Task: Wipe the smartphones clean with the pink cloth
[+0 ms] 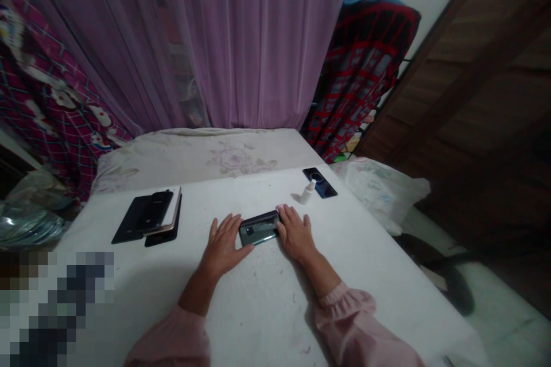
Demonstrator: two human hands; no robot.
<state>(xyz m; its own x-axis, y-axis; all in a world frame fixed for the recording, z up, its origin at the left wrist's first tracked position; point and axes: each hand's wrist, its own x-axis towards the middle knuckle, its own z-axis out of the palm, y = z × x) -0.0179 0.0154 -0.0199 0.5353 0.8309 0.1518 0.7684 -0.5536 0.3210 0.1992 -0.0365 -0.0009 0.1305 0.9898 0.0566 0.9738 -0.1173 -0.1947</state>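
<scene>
A glossy dark smartphone point(259, 229) lies on the white tabletop, its back with a square camera patch facing up. My left hand point(221, 245) holds its left end, the thumb along the near edge and the fingers stretched past the far corner. Over the right end rests my right hand point(296, 234), fingers bent and pressed down. A small pale pink piece, which looks like cloth point(280, 207), peeks out at those fingertips; most of it is hidden. Just beyond the right hand stands a small white bottle point(307, 192).
Behind the bottle lies another dark phone point(326, 186) with a ring pattern. On the left, several dark phones or cases point(150, 215) are stacked with a pale one. A white plastic bag point(383, 186) sits by the table's right edge. A purple curtain point(258, 40) hangs behind.
</scene>
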